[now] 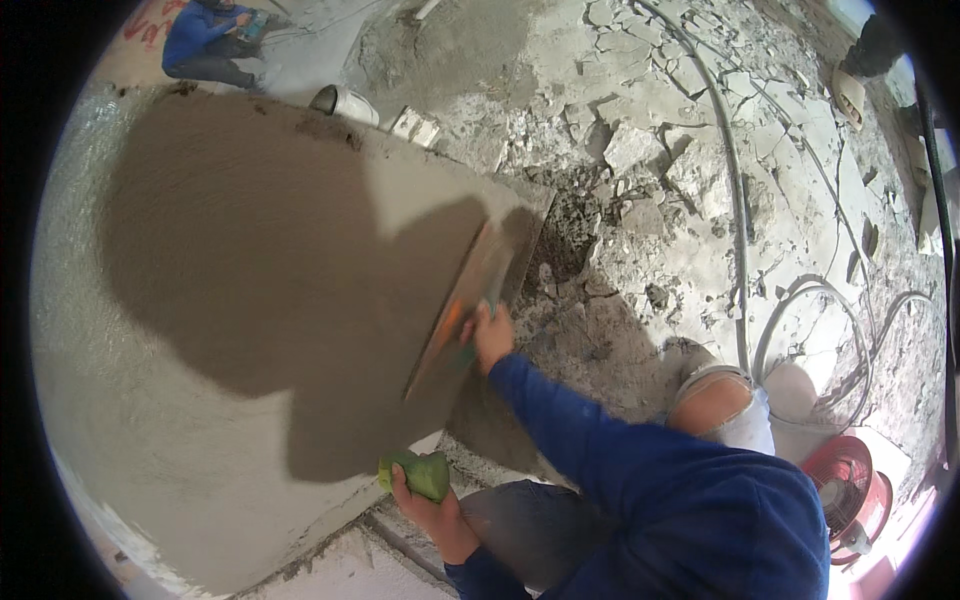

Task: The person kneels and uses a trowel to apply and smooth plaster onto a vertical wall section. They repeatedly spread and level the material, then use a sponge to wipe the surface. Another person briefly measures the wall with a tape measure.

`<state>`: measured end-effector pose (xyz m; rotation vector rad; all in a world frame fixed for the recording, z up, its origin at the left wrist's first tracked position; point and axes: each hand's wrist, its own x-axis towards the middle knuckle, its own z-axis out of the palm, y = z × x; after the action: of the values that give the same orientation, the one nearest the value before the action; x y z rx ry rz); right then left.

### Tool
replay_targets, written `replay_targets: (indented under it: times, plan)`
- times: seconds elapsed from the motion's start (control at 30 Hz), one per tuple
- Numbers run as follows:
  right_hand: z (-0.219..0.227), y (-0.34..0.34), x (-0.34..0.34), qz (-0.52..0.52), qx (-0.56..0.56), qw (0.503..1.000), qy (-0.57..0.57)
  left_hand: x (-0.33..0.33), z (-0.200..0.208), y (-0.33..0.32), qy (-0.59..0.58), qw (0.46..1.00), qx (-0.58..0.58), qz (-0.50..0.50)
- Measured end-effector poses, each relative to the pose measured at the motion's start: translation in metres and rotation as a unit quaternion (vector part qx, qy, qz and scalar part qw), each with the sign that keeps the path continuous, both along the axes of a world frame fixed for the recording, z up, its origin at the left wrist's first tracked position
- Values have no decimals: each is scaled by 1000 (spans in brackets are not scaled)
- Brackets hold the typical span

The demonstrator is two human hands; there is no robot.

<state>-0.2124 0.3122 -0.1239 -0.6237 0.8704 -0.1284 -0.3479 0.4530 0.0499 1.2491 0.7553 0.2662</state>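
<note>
My right hand (492, 338) is closed round the handle of a long rectangular plastering float (440, 335), slightly smeared by motion. The float's blade lies against a wide grey mortar surface (200, 430), close to its right edge. In my left hand (432, 515) is a folded green sponge or cloth (427, 476); which of the two I cannot tell. That hand stays near the lower edge of the mortar, apart from the float. A broad shadow covers much of the mortar.
Broken rubble (640, 150) covers the ground at right, crossed by a grey hose (735, 190). A white bucket (755, 425) and a red fan (845, 490) stand at lower right. Beyond the mortar are another bucket (352, 105) and a seated person in blue (195, 40).
</note>
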Motion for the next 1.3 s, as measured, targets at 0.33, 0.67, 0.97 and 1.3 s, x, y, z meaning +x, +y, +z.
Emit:
replay_targets:
  times: [0.33,0.67,0.97,1.3]
  plan:
    - [37,-151,92,-193,-470,859,-58,-20,11,9,-16,999,-28,-19]
    - [-40,32,-24,99,43,993,-49,-4,10,-23,-23,999,-31,-31]
    - [-24,-137,67,-57,-126,989,-60,-29,23,-26,5,999,-34,-14]
    - [-75,-155,-30,-27,-147,989,11,65,-12,-89,213,864,38,-455]
